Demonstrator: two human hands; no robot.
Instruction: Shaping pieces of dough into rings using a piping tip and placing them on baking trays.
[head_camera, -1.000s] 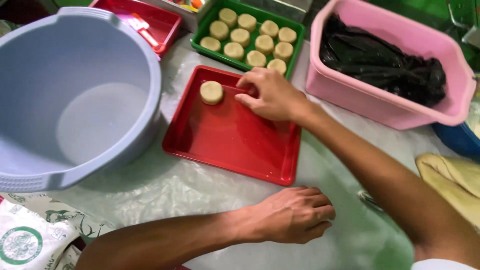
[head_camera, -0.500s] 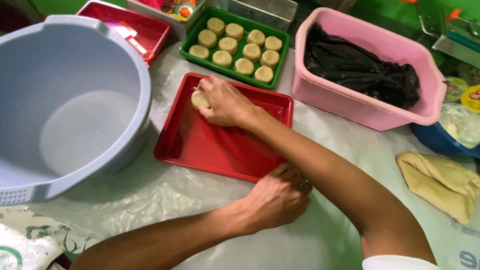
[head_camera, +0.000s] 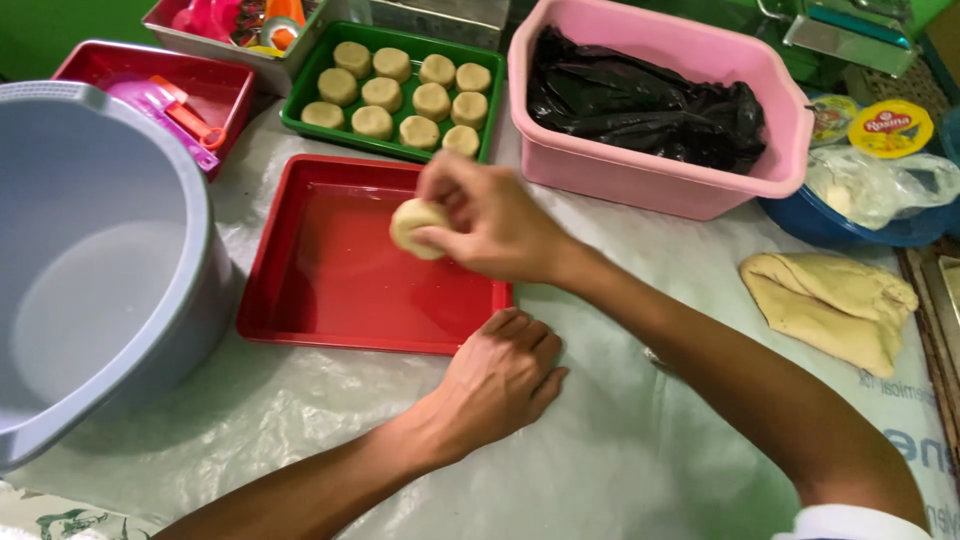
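Note:
My right hand (head_camera: 490, 220) holds a round pale dough piece (head_camera: 417, 226) lifted above the red tray (head_camera: 300, 300), whose floor shows nothing else on it. My left hand (head_camera: 500, 380) rests palm down on the plastic-covered table, fingers against the red tray's near right corner, holding nothing. Behind the red tray a green tray (head_camera: 310, 70) carries several similar dough rounds (head_camera: 400, 95) in rows.
A large grey tub (head_camera: 150, 170) stands at the left. A pink basin (head_camera: 780, 130) with a black plastic bag (head_camera: 650, 100) sits at the back right. A lump of dough (head_camera: 830, 305) lies on the right. Another red tray (head_camera: 90, 65) with pink utensils is at back left.
My right hand reached to the dough piece on the red tray, took hold of it and lifted it. My left hand shifted up to the tray's near edge.

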